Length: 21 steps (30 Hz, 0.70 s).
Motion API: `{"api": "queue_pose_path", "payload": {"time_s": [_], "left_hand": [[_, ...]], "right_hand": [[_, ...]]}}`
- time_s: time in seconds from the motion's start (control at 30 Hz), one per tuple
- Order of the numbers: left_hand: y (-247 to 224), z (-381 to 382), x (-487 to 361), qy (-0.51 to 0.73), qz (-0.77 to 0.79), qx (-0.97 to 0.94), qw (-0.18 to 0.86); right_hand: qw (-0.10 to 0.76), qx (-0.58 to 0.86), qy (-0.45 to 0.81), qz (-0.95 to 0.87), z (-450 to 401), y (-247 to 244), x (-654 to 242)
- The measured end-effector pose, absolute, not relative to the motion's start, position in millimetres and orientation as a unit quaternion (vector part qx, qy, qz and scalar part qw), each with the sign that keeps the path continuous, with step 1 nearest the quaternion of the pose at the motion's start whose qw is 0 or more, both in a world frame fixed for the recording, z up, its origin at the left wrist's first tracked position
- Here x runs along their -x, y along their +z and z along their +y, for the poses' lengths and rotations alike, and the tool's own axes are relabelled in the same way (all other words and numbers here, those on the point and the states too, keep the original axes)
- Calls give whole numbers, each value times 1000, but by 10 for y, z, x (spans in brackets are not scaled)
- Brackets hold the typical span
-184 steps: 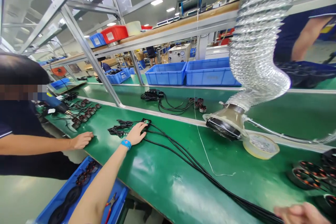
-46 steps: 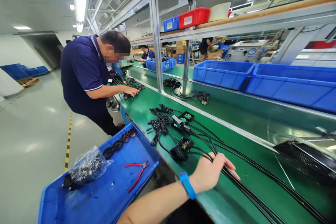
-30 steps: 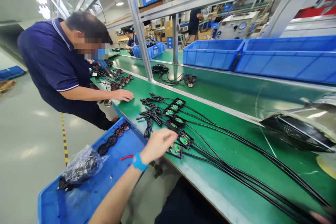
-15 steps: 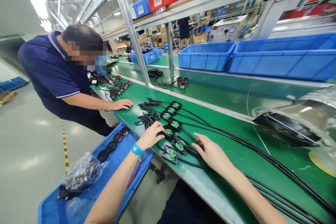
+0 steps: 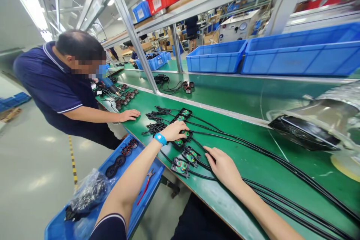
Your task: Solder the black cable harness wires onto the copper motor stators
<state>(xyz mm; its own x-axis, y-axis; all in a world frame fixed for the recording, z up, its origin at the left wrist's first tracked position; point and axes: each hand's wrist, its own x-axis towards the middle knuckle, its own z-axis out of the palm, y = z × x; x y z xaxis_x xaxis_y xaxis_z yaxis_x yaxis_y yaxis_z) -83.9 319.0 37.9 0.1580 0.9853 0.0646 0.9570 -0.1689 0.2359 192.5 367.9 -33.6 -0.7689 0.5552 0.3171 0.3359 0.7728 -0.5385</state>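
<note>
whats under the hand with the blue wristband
The left hand rests over black rectangular modules with green boards, wired to black cables; whatever lies directly beneath the hand is covered, so it cannot be seen.

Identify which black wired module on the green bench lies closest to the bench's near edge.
The end module of the row, left of the right hand; the others lie farther from that edge.

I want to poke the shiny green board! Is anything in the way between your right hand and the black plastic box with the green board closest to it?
Yes, but only a little: a thin black cable lies between your right hand and the black plastic box with the green board. I see nothing else there.
</note>
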Motion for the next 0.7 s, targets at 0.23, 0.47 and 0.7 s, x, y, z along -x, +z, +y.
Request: {"api": "queue_pose_path", "payload": {"time_s": [0.23, 0.47, 0.7], "left_hand": [[311, 3322, 846, 37, 628, -775, 56], [360, 3336, 889, 23, 624, -777, 74], [416, 3401, 787, 6, 632, -769, 92]], "right_hand": [[235, 289, 279, -885, 3689, -329, -1924], [227, 312, 382, -839, 3849, -255, -1880], [258, 313, 417, -813, 3861, -184, -1829]]}}
